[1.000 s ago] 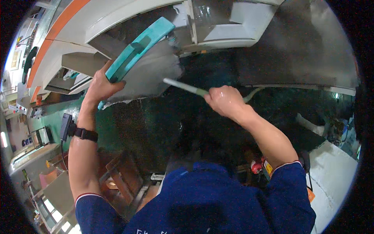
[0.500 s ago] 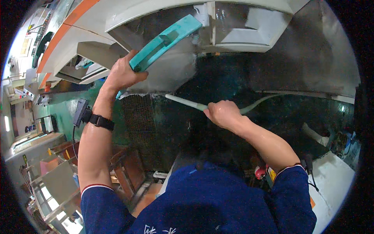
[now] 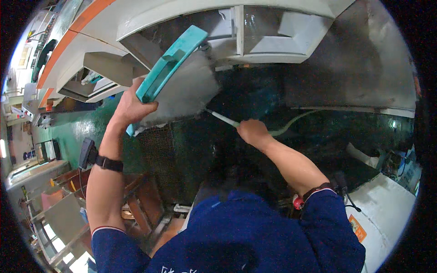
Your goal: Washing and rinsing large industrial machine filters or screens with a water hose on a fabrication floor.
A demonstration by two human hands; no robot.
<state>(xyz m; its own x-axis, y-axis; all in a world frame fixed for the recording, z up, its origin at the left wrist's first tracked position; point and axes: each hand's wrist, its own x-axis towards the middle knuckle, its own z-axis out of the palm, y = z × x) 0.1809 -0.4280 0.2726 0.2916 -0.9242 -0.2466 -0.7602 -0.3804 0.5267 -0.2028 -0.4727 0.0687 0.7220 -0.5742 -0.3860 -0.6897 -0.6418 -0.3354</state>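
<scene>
My left hand (image 3: 133, 107) is closed round the lower end of a long teal piece (image 3: 172, 63) with a recess and a cross rib. It is held tilted, its upper end leaning right. Beside it spreads a grey, hazy area (image 3: 186, 88); whether this is a sheet or water spray I cannot tell. A small teal end (image 3: 131, 130) shows under my left hand. My right hand (image 3: 253, 133) grips a pale hose (image 3: 224, 119), its whitish tip pointing left at the lower edge of the grey area. Behind that hand the hose trails off to the right.
Beyond my hands stands a large pale casing (image 3: 291, 58) with openings and an orange edge strip. A dark mesh mat (image 3: 157, 145) lies below the grey area. Wooden racks (image 3: 143, 209) are at the lower left, a white surface (image 3: 382, 214) at the lower right.
My left hand has come left and nearer with the teal piece, which is now tilted more steeply. The hose tip has turned slightly and lies against the grey area's edge. The view has shifted a little.
</scene>
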